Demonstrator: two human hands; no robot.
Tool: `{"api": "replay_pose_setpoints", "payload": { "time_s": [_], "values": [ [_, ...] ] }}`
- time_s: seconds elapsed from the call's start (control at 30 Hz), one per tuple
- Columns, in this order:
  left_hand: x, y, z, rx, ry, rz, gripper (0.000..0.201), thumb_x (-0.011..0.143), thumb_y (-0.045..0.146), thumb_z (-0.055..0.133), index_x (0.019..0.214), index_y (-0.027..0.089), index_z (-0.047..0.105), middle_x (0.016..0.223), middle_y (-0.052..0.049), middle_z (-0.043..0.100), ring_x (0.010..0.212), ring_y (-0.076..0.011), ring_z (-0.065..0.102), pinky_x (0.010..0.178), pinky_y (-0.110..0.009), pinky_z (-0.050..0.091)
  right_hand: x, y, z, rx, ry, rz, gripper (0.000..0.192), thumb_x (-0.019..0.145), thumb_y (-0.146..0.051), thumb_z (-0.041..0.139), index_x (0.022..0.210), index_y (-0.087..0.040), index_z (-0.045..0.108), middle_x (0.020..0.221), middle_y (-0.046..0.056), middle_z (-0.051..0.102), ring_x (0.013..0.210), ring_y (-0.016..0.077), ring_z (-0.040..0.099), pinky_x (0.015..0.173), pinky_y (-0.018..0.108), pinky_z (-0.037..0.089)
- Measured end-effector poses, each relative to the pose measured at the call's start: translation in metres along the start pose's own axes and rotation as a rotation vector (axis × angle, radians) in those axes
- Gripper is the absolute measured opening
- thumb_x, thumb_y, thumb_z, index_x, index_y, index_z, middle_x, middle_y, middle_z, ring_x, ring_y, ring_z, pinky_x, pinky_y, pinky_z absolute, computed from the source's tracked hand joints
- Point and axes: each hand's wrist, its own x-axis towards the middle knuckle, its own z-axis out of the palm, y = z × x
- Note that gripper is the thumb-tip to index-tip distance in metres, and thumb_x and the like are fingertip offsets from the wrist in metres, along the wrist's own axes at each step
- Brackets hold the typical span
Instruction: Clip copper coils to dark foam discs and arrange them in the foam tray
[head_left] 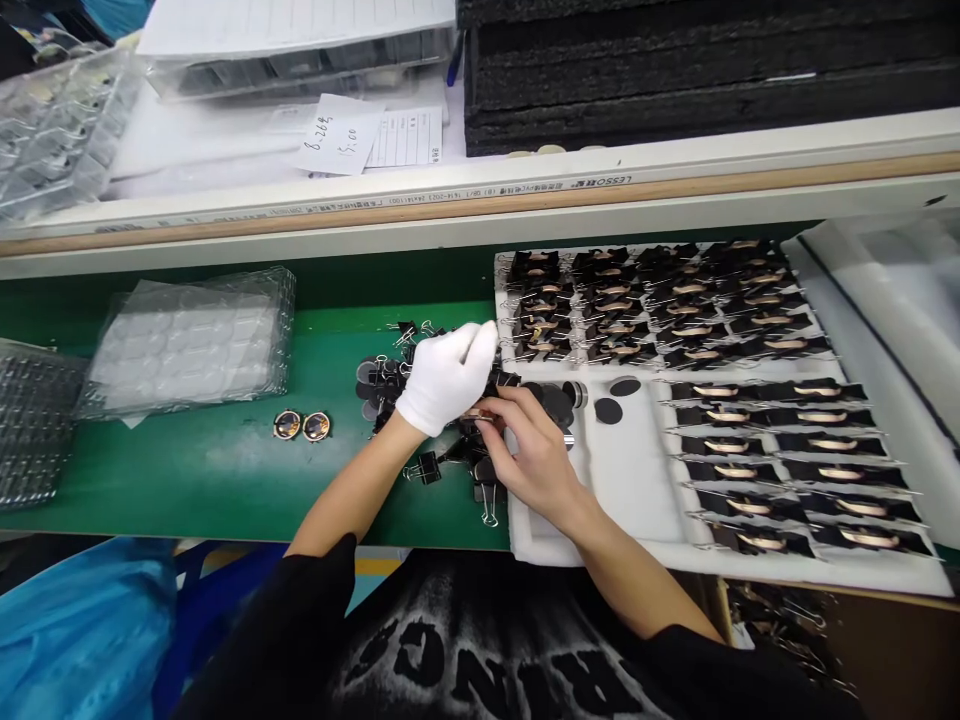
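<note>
Your right hand (534, 445), bare, pinches a small thin piece (480, 416) between thumb and forefinger, just below your white-gloved left hand (448, 378); the piece is too small to make out more. Your left fingers are drawn together with their tips up near the foam's edge, and you cannot tell from this angle whether they grasp anything. Under and around both hands, a loose heap of black binder clips (427, 467) lies on the green bench (202, 490), with dark round discs (556, 404) among it and by your right knuckles. To the left of the heap, two gold-rimmed round pieces (316, 427) sit side by side, and beyond them rests a stack of clear plastic trays (187, 345). To your right, a white foam tray (634, 490) has two dark discs (608, 411) near its top and two columns of clamped pieces (817, 418) along its right part; more clamped rows (686, 313) stand behind it. Above, the shelf (675, 165) carries a handwritten slip (337, 140) and stacked black slabs (675, 75)
</note>
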Motion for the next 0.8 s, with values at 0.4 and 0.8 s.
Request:
{"api": "replay_pose_setpoints", "payload": {
  "time_s": [0.4, 0.8],
  "values": [
    [0.001, -0.012, 0.001, 0.244, -0.168, 0.172, 0.042, 0.108, 0.029, 0.029, 0.108, 0.016, 0.069, 0.077, -0.005, 0.072, 0.067, -0.0151, 0.069, 0.066, -0.027, 0.052, 0.0, 0.002, 0.003, -0.05, 0.046, -0.005, 0.019, 0.099, -0.012, 0.058, 0.115, -0.02, 0.065, 0.112, 0.012, 0.066, 0.098, 0.0221, 0.073, 0.084, 0.036, 0.062],
    [0.001, -0.025, -0.003, 0.276, -0.243, 0.265, 0.043, 0.103, 0.025, 0.027, 0.118, 0.006, 0.063, 0.094, -0.016, 0.077, 0.065, -0.0184, 0.071, 0.059, -0.029, 0.053, 0.001, -0.002, -0.004, -0.017, -0.036, 0.077, 0.018, 0.102, -0.018, 0.054, 0.114, -0.023, 0.066, 0.112, 0.012, 0.067, 0.097, 0.0219, 0.071, 0.081, 0.037, 0.063]
  ]
}}
